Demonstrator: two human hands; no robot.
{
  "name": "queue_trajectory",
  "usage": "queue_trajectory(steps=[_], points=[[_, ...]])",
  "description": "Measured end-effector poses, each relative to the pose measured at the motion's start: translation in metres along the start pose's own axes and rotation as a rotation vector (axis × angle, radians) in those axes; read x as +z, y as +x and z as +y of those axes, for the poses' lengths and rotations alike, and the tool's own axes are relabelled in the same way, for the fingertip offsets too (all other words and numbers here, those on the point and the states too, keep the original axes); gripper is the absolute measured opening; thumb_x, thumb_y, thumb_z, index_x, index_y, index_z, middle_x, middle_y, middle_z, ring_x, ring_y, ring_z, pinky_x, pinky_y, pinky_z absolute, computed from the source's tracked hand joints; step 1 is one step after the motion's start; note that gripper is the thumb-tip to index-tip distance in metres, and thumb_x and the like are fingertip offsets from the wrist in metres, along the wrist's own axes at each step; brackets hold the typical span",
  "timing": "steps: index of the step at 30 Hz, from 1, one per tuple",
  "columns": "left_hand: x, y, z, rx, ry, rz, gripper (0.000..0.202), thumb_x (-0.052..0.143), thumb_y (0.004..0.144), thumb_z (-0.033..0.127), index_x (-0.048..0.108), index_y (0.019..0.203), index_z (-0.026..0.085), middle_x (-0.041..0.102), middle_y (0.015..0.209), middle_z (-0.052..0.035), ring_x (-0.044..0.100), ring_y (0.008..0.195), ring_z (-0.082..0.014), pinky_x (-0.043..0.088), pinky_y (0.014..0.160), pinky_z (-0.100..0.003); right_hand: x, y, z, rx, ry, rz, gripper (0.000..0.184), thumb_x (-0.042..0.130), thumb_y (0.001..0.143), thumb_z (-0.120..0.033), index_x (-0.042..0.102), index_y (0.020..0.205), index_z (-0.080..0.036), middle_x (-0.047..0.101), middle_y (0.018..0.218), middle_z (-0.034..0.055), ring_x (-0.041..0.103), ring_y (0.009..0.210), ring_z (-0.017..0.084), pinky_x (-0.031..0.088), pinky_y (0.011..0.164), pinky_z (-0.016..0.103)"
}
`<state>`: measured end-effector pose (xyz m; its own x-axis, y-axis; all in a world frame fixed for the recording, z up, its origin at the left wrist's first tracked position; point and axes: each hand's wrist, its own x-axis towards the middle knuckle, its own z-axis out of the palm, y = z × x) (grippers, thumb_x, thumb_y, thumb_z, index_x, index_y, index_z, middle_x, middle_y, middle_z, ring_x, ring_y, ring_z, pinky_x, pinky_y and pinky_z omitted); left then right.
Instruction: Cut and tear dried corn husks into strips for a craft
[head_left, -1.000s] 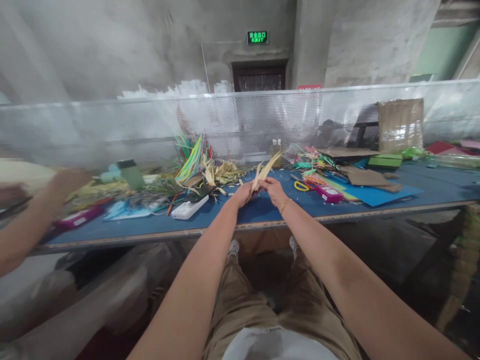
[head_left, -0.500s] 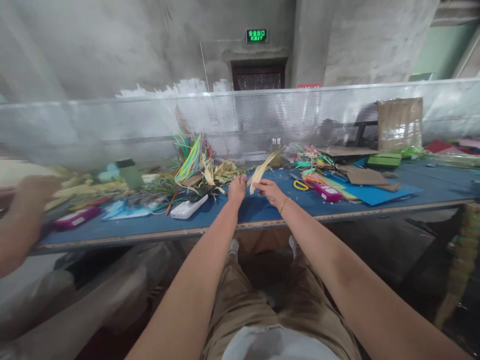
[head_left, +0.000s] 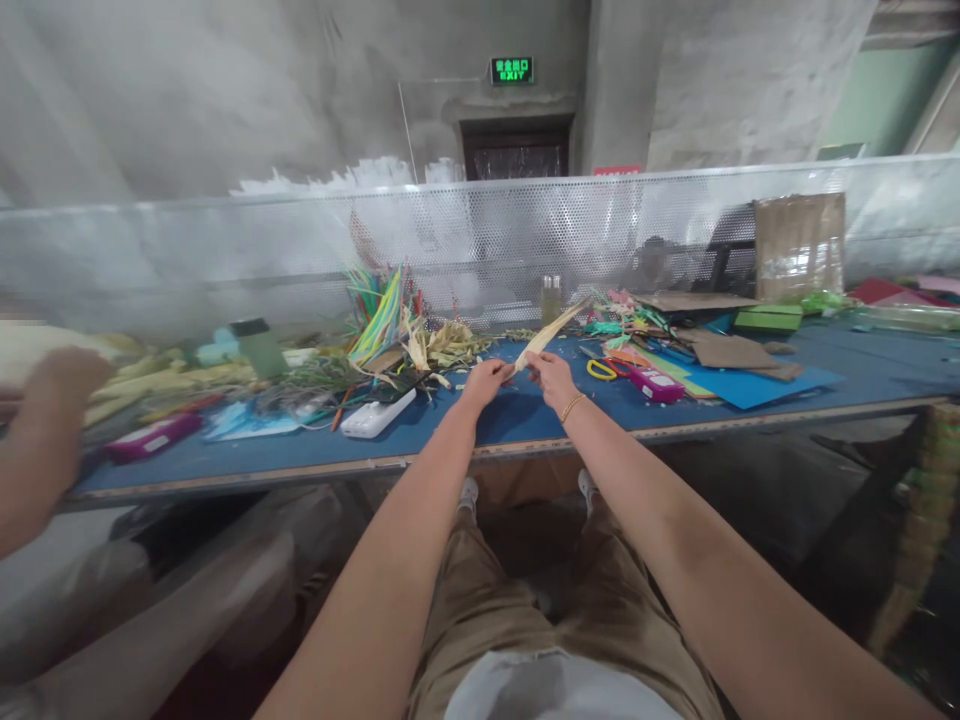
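My left hand (head_left: 486, 381) and my right hand (head_left: 550, 374) meet above the blue table (head_left: 525, 420), both pinched on the near end of a pale dried leaf strip (head_left: 551, 331) that slants up and to the right. A gold bracelet (head_left: 570, 407) circles my right wrist. Just left of my hands lies a heap of dried husks (head_left: 439, 347), with a bundle of coloured strips (head_left: 379, 310) behind it. A white power strip (head_left: 377, 413) lies near my left forearm.
Yellow scissors (head_left: 601, 370), a pink box (head_left: 654, 384), blue paper (head_left: 757, 385) and cardboard pieces (head_left: 731, 352) lie to the right. A perforated metal screen (head_left: 300, 250) backs the table. Another person's hand (head_left: 64, 385) works at the far left. A small glass jar (head_left: 552, 297) stands behind.
My hands parted briefly, then came back together on the strip. The strip has tilted lower and further right. The other person's hand at the left has shifted leftward.
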<state>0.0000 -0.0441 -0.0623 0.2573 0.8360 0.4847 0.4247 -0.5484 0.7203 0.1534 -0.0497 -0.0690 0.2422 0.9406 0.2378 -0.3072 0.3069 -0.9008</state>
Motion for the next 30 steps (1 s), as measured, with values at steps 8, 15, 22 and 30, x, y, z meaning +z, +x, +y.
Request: queue_trajectory(steps=[8,15,22,30], points=[[0.006,-0.007,0.008,-0.167,-0.297,-0.081,0.014,0.068,0.071,0.029,0.062,0.070,0.016,0.069,0.069,-0.0039,0.062,0.063,-0.0146,0.047,0.062,-0.026,-0.002,0.002,-0.002,0.012,0.122,0.030,0.034,0.079,0.053,-0.041,0.057,0.068,-0.019,0.066,0.071,0.0016,0.062,0.071,0.015,0.046,0.056,0.024],[0.002,0.002,-0.005,-0.205,-0.426,0.120,0.018,0.068,0.070,0.033,0.063,0.070,0.016,0.053,0.051,0.0045,0.045,0.045,-0.0079,0.035,0.048,-0.021,0.003,-0.006,-0.001,0.101,0.003,-0.214,0.035,0.084,0.047,-0.039,0.066,0.069,-0.017,0.066,0.068,0.0006,0.059,0.068,0.012,0.044,0.060,0.023],[-0.002,0.001,-0.003,-0.258,-0.635,0.265,0.035,0.078,0.058,0.040,0.056,0.075,0.018,0.053,0.055,0.0062,0.046,0.045,-0.0067,0.037,0.047,-0.021,0.004,-0.008,0.004,0.019,-0.157,-0.272,0.032,0.081,0.050,-0.042,0.068,0.068,-0.018,0.063,0.063,-0.0015,0.054,0.061,0.011,0.041,0.059,0.024],[0.000,0.003,0.000,-0.286,-0.816,0.225,0.040,0.083,0.053,0.035,0.050,0.067,0.017,0.047,0.048,0.0080,0.040,0.038,-0.0035,0.030,0.040,-0.018,0.005,-0.007,0.012,-0.268,-0.476,-0.386,0.027,0.071,0.060,-0.043,0.067,0.060,-0.017,0.057,0.057,-0.0035,0.048,0.058,0.011,0.038,0.060,0.024]])
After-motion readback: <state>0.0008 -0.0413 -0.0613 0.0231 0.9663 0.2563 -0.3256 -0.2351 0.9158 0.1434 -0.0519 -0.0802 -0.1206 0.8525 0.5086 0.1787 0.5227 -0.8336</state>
